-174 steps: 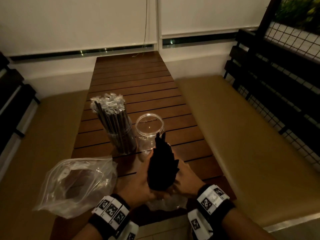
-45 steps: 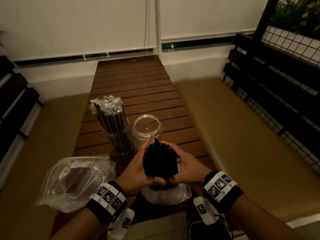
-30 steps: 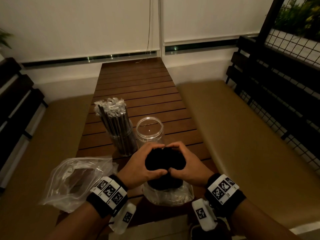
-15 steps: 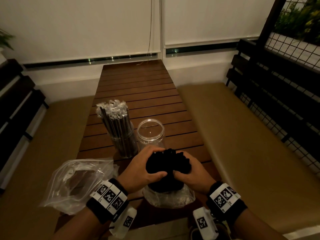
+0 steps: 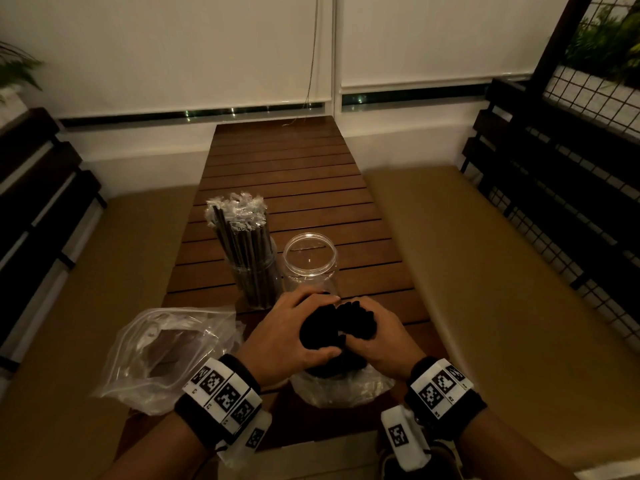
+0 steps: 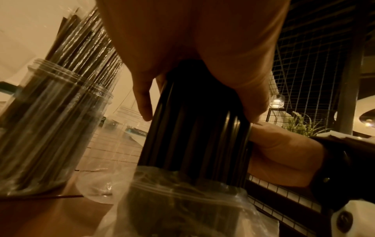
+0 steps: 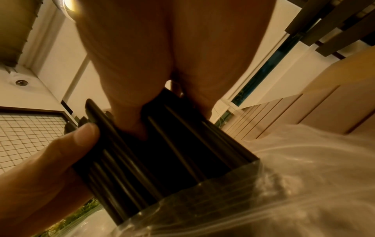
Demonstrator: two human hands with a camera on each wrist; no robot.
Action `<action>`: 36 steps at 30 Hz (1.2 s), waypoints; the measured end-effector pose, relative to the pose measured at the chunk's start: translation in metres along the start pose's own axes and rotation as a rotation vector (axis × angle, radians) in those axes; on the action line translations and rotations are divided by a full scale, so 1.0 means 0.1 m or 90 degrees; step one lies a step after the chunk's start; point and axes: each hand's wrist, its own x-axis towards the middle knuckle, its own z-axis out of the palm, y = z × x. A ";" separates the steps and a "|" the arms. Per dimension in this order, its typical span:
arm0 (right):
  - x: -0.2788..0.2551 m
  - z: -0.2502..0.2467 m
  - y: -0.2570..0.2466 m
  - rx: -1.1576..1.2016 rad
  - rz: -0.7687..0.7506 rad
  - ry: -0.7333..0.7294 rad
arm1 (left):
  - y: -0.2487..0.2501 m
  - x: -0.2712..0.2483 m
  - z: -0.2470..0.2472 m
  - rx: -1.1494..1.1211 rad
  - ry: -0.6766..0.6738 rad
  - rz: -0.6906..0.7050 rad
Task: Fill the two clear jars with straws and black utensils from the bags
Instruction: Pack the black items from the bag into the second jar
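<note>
Head view: both your left hand [image 5: 291, 336] and right hand [image 5: 375, 336] clasp the black utensils [image 5: 320, 332]; square them, then lift clear of the bag [image 5: 341, 389] toward the empty jar [image 5: 309, 261].

A long dark brown slatted wooden worktop [image 5: 284, 188] runs away toward a cream wall [image 5: 145, 143]. Above it hang two white roller blinds [image 5: 166, 46], a thin pull cord [image 5: 312, 53] dangling between them, with a dark strip of window [image 5: 194, 114] showing beneath. Tan cushioned benches [image 5: 485, 265] flank the worktop on both sides, backed by black slatted rails [image 5: 554, 157]. A black wire mesh panel [image 5: 595, 88] with green plants [image 5: 609, 46] behind it stands at the right. The light is dim and warm.
</note>
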 end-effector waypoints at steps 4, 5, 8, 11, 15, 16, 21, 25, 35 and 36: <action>0.00 0.00 0.04 -0.012 0.007 0.013 | 0.06 0.04 0.01 0.030 -0.040 -0.010; -0.01 -0.01 0.04 -0.006 0.011 0.013 | 0.08 0.06 0.02 0.033 -0.039 -0.013; -0.02 -0.04 0.04 0.016 0.020 0.004 | 0.07 0.09 0.04 0.017 -0.018 -0.024; -0.03 -0.08 0.04 0.033 0.024 -0.003 | 0.07 0.09 0.05 0.007 -0.011 -0.019; -0.03 -0.05 0.05 0.029 0.019 -0.002 | 0.14 0.09 0.05 0.035 -0.017 -0.013; -0.03 -0.04 0.05 0.026 0.017 -0.001 | 0.16 0.10 0.05 0.041 -0.018 -0.015; 0.02 -0.01 0.00 0.020 0.013 -0.016 | 0.11 0.12 0.01 0.047 -0.034 -0.038; 0.07 0.05 -0.01 0.018 0.013 -0.038 | 0.05 0.08 -0.04 0.061 -0.028 -0.040; 0.13 0.12 -0.06 0.031 0.021 -0.043 | -0.09 -0.03 -0.08 0.038 0.008 -0.035; 0.13 0.12 -0.07 0.033 0.022 -0.046 | -0.10 -0.03 -0.07 0.037 0.004 -0.033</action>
